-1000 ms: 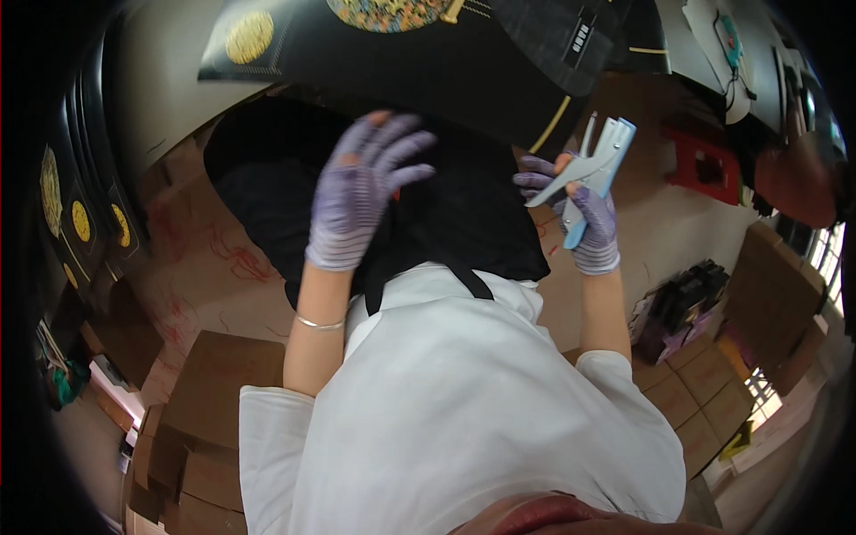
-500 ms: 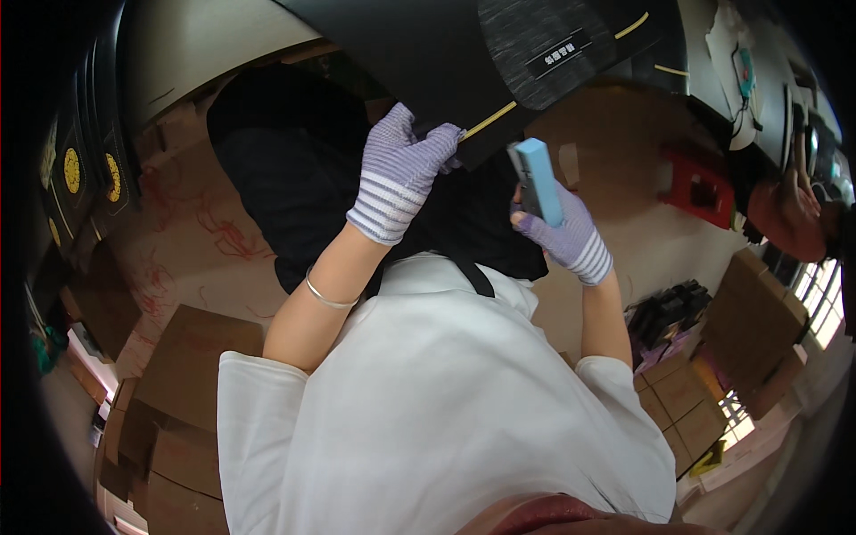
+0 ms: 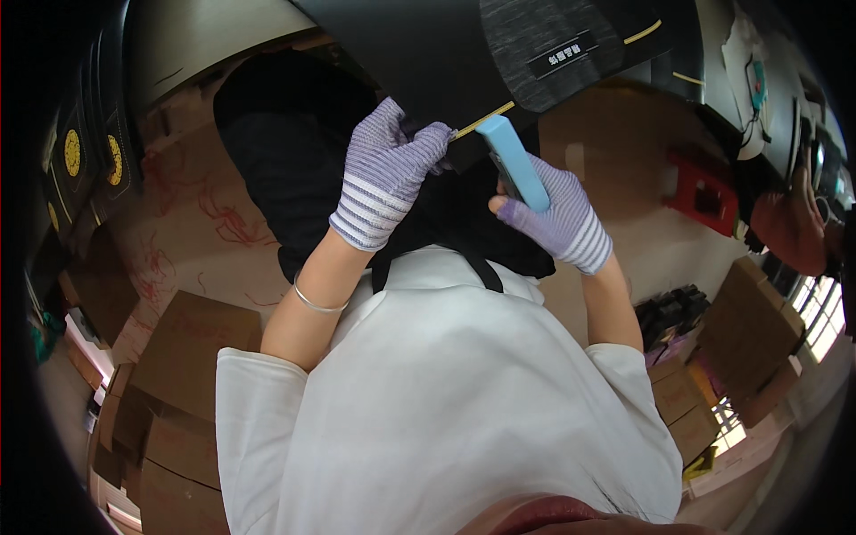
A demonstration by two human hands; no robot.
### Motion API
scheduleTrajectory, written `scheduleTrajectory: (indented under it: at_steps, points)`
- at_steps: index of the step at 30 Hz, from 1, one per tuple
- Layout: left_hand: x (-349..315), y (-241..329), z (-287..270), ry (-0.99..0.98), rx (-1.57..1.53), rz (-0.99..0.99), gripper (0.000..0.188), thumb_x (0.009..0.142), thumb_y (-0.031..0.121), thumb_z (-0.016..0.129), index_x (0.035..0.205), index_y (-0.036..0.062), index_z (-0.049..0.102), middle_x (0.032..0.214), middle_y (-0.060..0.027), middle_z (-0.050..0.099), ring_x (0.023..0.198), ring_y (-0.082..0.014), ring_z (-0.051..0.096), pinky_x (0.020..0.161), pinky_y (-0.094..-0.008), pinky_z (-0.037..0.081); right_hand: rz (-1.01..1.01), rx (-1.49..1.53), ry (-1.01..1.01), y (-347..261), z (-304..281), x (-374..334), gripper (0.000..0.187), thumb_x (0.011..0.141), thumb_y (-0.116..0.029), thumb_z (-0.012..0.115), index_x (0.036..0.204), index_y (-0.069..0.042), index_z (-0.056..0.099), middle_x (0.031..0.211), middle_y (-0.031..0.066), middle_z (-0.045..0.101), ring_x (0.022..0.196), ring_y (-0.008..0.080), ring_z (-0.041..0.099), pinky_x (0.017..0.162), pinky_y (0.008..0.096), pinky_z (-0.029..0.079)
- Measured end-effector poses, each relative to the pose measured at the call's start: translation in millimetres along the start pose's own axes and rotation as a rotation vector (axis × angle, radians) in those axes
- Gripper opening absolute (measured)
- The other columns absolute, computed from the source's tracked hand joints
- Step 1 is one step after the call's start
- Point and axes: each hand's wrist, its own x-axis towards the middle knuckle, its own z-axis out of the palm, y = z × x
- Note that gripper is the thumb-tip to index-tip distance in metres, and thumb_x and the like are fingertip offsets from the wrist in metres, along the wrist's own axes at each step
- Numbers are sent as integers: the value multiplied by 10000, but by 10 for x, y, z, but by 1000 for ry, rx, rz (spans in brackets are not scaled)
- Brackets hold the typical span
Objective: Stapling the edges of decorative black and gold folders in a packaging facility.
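Observation:
My left hand [image 3: 383,174], in a purple and white striped knit glove, is closed in a pinch at the near edge of a black panel [image 3: 415,58]. A thin yellow strip [image 3: 482,121] runs from its fingertips along that edge. My right hand [image 3: 559,212], in a matching glove with bare fingertips, is wrapped round a light blue stapler [image 3: 520,165]. The stapler is tilted, its upper end just below the strip's right end; whether they touch I cannot tell. On the panel lie a dark grey streaked rounded piece [image 3: 544,53] and another yellow strip [image 3: 643,33].
The panel lies on a pale table [image 3: 214,45]. Black pieces with yellow round prints [image 3: 116,169] hang at left. Cardboard boxes [image 3: 192,348] stand lower left, red thread scraps [image 3: 223,223] litter the floor. A red stool [image 3: 703,185] and another person's arm [image 3: 789,232] are at right.
My right hand has swung the stapler up and left toward the yellow strip. My left hand has shifted slightly left, still pinching at the panel's edge.

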Motion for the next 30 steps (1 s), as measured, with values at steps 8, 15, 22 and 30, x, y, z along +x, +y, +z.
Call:
scheduleTrajectory:
  at_steps: [8, 15, 22, 30]
  points:
    - [-38, 73, -156, -29, 23, -24, 108, 818, 60, 599, 871, -11, 538, 749, -74, 597, 641, -111, 584, 560, -217, 494, 9, 116, -18, 99, -57, 56, 390, 746, -393, 710, 841, -45, 560, 711, 95, 589, 627, 220, 589, 613, 309, 479]
    - [-224, 33, -598, -36, 112, -35, 252, 812, 8, 566, 1063, -15, 555, 820, -76, 613, 669, -109, 577, 572, -216, 499, 65, 339, 277, 528, -849, 11, 299, 807, -307, 671, 872, -33, 571, 649, 47, 562, 576, 109, 560, 545, 239, 474]
    - [-147, 62, -661, 6, 147, 95, 365, 802, -5, 563, 1165, 7, 525, 883, -68, 612, 755, -123, 580, 610, -224, 508, 204, 398, 330, 350, -785, -54, 331, 796, -342, 685, 800, -36, 559, 580, 15, 522, 497, 78, 512, 443, 208, 406]
    - [1213, 651, 184, -409, 170, 415, 149, 831, 30, 509, 961, -24, 463, 836, -111, 480, 757, -240, 595, 663, -399, 593, 117, 667, 657, 617, -999, -495, 337, 852, -272, 615, 1040, -7, 521, 828, 66, 569, 734, 137, 559, 666, 280, 457]
